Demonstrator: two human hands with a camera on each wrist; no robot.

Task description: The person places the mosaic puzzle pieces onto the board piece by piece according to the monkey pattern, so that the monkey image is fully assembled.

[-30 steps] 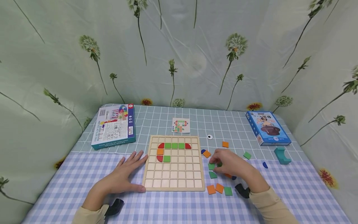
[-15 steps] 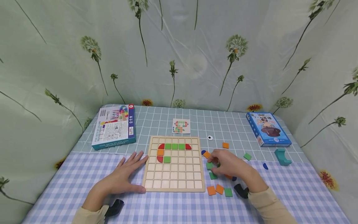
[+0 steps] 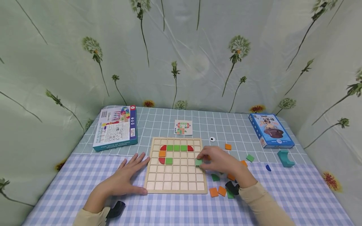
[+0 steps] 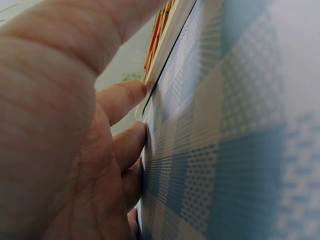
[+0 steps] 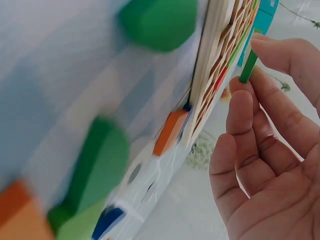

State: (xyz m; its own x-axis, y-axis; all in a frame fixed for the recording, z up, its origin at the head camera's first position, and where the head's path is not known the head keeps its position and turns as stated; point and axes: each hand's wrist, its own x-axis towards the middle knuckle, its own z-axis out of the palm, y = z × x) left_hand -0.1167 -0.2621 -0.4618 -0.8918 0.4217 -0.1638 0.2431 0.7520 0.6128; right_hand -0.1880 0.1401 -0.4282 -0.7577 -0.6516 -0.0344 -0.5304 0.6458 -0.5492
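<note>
My right hand (image 3: 217, 159) pinches a green square tile (image 3: 198, 162) between thumb and fingers, over the right edge of the wooden grid board (image 3: 175, 177). In the right wrist view the green tile (image 5: 249, 66) stands on edge between the fingertips, apart from the board. My left hand (image 3: 125, 176) lies with fingers spread on the cloth, its fingertips and thumb touching the board's left edge. On the board, red rounded pieces (image 3: 163, 147), green squares (image 3: 176, 147) and an orange square (image 3: 162, 153) sit in cells at the upper left and top.
Loose orange tiles (image 3: 214, 192), a green rounded piece (image 3: 215, 177) and a blue half-round (image 3: 268, 168) lie right of the board. Behind it is a pattern card (image 3: 183, 127). Boxes stand at back left (image 3: 116, 128) and back right (image 3: 271, 130), near a teal arch block (image 3: 285, 158).
My right hand has picked up a green square from the loose pieces and moved left with it to the board's right edge. My left hand stays where it was.
</note>
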